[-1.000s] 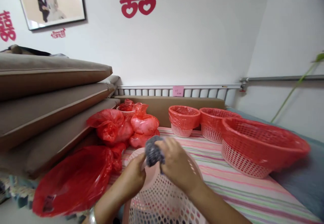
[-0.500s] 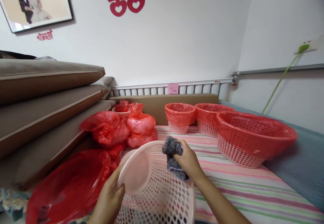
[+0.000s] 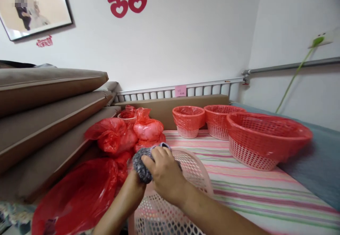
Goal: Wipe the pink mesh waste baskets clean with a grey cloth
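Note:
My right hand (image 3: 168, 173) is closed round a crumpled dark grey cloth (image 3: 142, 166), pressing it at the upper left of a pale pink plastic basket (image 3: 196, 171). The basket has a perforated wall and tilts in front of me. From the lower left my left hand (image 3: 138, 182) reaches to the same spot. Cloth and right hand cover its fingers, so only the wrist and forearm show clearly. Left of the basket lies a loose red plastic bag (image 3: 77, 192).
On the striped sheet (image 3: 239, 192) stand several pink baskets wrapped in red plastic, the nearest a large basket (image 3: 255, 153) at right. Filled red bags (image 3: 148, 125) sit at the back left. Stacked cushions (image 3: 53, 114) line the left side; a radiator (image 3: 148, 95) runs along the wall.
My right hand has moved left with the cloth, from the basket's far rim to beside my left hand, whose fingers are now covered. The basket has turned slightly. The view has shifted a little.

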A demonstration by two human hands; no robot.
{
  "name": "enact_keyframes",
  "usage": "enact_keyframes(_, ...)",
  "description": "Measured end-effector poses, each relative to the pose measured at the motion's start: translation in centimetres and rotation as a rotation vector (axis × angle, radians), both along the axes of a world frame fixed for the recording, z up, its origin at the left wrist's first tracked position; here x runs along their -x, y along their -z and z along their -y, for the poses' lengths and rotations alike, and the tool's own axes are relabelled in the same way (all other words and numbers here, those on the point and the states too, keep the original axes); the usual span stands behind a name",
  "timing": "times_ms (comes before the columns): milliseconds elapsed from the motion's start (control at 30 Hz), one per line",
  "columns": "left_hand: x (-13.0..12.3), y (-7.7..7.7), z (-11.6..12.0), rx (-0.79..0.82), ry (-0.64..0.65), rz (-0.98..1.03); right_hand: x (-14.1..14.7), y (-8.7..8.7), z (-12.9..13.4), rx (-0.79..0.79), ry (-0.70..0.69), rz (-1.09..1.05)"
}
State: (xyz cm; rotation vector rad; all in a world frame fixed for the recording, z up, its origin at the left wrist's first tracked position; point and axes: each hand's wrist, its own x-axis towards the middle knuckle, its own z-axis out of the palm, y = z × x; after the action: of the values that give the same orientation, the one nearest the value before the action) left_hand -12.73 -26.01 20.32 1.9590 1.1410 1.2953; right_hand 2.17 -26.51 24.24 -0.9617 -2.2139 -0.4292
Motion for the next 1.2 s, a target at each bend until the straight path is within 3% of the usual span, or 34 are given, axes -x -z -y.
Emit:
enact_keyframes(133, 1.7, 1.3, 0.8, 0.060, -0.024, 0.021, 1.0, 0.6, -0.6, -0.022, -0.092, -0.015)
enact_keyframes(300, 2.8, 1.4, 1.9, 0.116, -0.041, 0.104, -2.0, 2.1, -3.2, 0.038, 0.054, -0.321)
enact_keyframes(400, 2.8, 2.1, 2.3, 0.166, -0.036, 0.158, -4.8, 4.5, -4.3, 0.085, 0.154, -0.517)
enact_keyframes(533, 2.8, 3.9, 2.5, 0.101, -0.069, 0.138, -8.2, 8.4, -4.4, 0.235, 0.301, -0.686)
enact_keyframes(600, 2.8, 4.1, 2.3, 0.070, -0.065, 0.091, -9.1, 9.1, -4.0, 0.323, 0.323, -0.712)
enact_keyframes(700, 2.4, 2.3, 1.9, 0.070, -0.014, 0.003, -9.0, 7.0, -3.1, 0.281, 0.277, -0.673)
enact_keyframes(833, 0.9, -1.4, 1.6, 0.050, 0.106, 0.008, -6.7, 0.4, -1.5, 0.154, 0.139, -0.381)
enact_keyframes(933, -0.2, -2.4, 1.6, 0.138, 0.170, 0.097, -4.3, -2.8, -0.4, 0.095, 0.094, -0.129)
enact_keyframes(1000, -0.5, -2.0, 1.5, 0.193, 0.179, 0.146, -2.5, -2.9, -0.1, 0.036, 0.058, 0.024)
enact_keyframes(1067, -0.3, -1.2, 1.4, 0.201, 0.148, 0.183, -0.8, -2.0, -0.2, -0.020, 0.012, 0.125)
enact_keyframes(1200, 0.3, 0.2, 1.1, 0.163, 0.074, 0.214, 0.7, 0.0, -1.2, -0.050, -0.075, 0.095)
